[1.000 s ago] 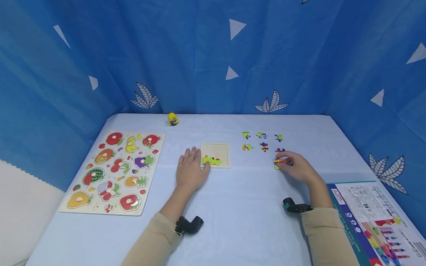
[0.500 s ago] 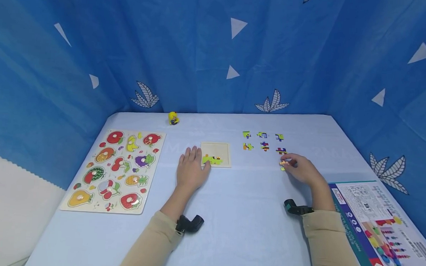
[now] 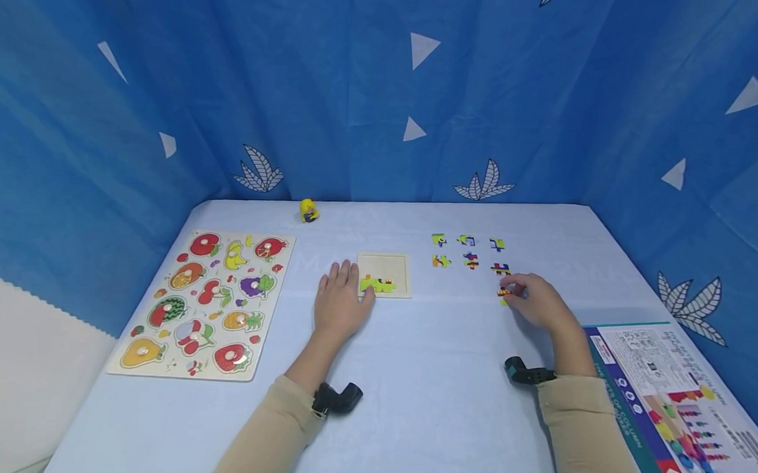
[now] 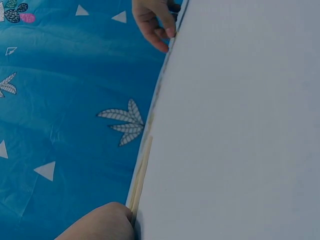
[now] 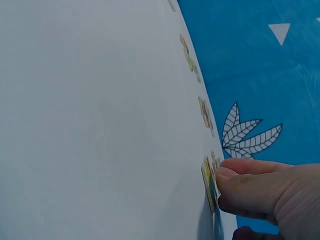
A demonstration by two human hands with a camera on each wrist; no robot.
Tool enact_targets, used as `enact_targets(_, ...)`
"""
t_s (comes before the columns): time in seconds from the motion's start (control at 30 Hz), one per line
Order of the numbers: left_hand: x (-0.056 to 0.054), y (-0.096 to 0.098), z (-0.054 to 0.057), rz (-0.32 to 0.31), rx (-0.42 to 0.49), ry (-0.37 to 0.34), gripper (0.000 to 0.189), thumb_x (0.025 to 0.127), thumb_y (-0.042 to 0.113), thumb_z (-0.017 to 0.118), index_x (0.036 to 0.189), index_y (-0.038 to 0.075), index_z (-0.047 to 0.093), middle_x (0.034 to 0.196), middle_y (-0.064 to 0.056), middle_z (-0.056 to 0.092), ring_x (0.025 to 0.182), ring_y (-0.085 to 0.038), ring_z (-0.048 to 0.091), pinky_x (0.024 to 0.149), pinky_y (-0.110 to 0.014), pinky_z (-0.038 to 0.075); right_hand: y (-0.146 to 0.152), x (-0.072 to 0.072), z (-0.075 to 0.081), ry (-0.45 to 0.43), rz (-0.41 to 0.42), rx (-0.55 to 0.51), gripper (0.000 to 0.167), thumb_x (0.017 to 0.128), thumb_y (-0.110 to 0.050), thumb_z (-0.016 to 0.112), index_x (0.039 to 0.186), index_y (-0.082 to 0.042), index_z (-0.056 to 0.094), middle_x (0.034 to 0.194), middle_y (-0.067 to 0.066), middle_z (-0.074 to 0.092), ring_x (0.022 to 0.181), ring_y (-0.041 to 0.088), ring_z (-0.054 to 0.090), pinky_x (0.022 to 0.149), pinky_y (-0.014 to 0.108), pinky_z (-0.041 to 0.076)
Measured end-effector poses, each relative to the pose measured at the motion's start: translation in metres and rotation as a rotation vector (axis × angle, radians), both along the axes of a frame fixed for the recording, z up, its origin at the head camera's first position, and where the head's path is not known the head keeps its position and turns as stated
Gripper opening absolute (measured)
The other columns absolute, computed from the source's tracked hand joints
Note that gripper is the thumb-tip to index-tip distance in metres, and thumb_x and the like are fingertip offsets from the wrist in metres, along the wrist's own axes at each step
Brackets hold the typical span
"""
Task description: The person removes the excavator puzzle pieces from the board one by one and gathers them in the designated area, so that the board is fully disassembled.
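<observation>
My left hand (image 3: 343, 302) lies with straight fingers on the table at the left side of a small wooden puzzle tray (image 3: 393, 265), the thumb over its lower left edge. Joined yellow-green puzzle pieces (image 3: 379, 285) lie along the tray's near side. With thumb and fingertips my right hand (image 3: 538, 300) pinches a puzzle piece (image 3: 504, 293), red and yellow in the head view. The right wrist view shows this puzzle piece (image 5: 209, 185) edge-on at the thumb. Just beyond it lies a purple and red puzzle piece (image 3: 500, 268).
Several loose puzzle pieces (image 3: 470, 260) lie in rows right of the tray. A fruit peg board (image 3: 264, 351) is at the left, and a yellow toy figure (image 3: 307, 211) stands at the back. A printed box (image 3: 659, 369) lies by the right forearm. Blue cloth (image 3: 360, 87) hangs behind.
My right hand has shifted slightly right with the puzzle piece, uncovering more of the purple and red one behind. The left hand keeps its place by the tray.
</observation>
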State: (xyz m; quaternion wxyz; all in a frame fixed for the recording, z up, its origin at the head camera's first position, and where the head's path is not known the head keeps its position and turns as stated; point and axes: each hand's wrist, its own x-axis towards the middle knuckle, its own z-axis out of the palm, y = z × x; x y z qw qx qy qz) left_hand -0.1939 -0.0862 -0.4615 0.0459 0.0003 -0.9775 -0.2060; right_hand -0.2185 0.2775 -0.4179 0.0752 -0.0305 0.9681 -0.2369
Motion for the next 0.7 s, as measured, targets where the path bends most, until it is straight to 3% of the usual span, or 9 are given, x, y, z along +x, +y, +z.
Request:
enact_targets(0.3, -0.001, 0.0, -0.001, 0.008, -0.006, -0.015, 0.07, 0.1, 0.049, 0.041, 0.154, 0.006, 0.034, 0.163, -0.012, 0.028, 0.154, -0.031, 0.017, 0.126, -0.049, 0.013, -0.031, -0.003, 0.006, 0.022, 0.042, -0.043, 0.037, 0.098, -0.022, 0.061, 0.133, -0.011, 0.06, 0.11, 0.014, 0.061, 0.098, 0.029, 0.054, 0.08, 0.04, 0.048)
enact_targets(0.7, -0.002, 0.001, -0.001, 0.012, 0.006, -0.034, 0.063, 0.103, 0.042, 0.035, 0.155, 0.007, 0.033, 0.164, -0.01, 0.027, 0.155, -0.029, 0.015, 0.127, -0.048, 0.01, -0.106, -0.013, 0.011, 0.057, 0.212, -0.14, 0.04, 0.095, -0.023, 0.066, 0.134, -0.016, 0.061, 0.103, 0.005, 0.063, 0.082, 0.021, 0.053, 0.067, 0.031, 0.047)
